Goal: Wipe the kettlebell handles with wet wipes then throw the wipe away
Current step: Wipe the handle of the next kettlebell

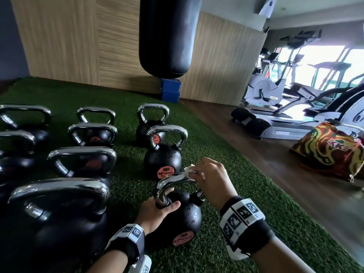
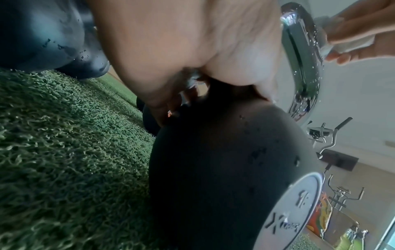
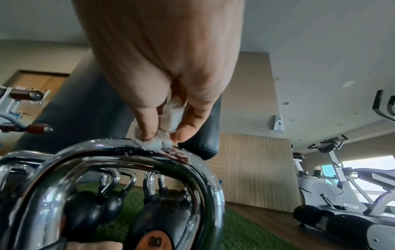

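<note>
A black kettlebell with a chrome handle stands on green turf, nearest to me. My left hand grips the left leg of that handle, thumb across the front. My right hand pinches a crumpled white wet wipe and presses it onto the top of the handle. In the right wrist view the wipe sits between thumb and fingers on the wet chrome bar. In the left wrist view the handle shows water droplets beside the kettlebell's body.
Several more chrome-handled kettlebells stand in rows on the turf to the left and ahead. A black punching bag hangs above a blue box. A patterned bag lies on the wood floor at right, exercise machines beyond.
</note>
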